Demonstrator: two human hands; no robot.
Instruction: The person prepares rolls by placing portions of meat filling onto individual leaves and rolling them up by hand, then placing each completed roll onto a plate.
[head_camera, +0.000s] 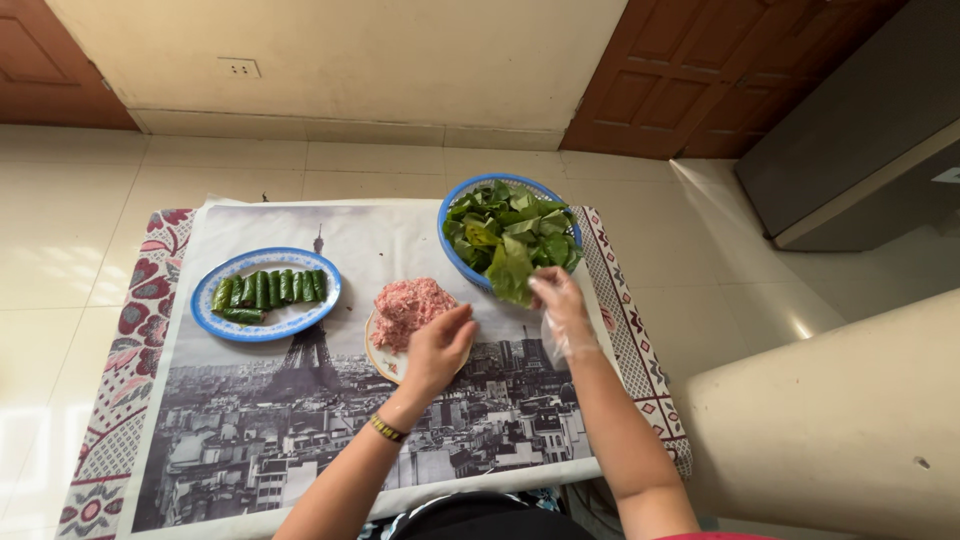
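Picking leaf: gloved right hand (562, 305) pinching green leaf (512, 272) at basket (449, 215); bare left hand (438, 345) loosely curled, empty, over mince plate (376, 357). Next: laying leaf flat.

Meat plate (378, 358) partly behind left hand (437, 350)

A heap of pale pink minced meat (413, 305) is seen on a cream round plate with a patterned rim (377, 358), just under the left hand (438, 348). Green leaves (512, 240) are held in a blue plastic basket (452, 203) beyond the right hand (562, 305), which is covered by a clear glove. Dark green rolled leaves (268, 291) are laid on a blue-and-white oval plate (290, 322), well left of both hands. A grey city-print sheet (330, 400) is spread over a red floral mat (130, 340).
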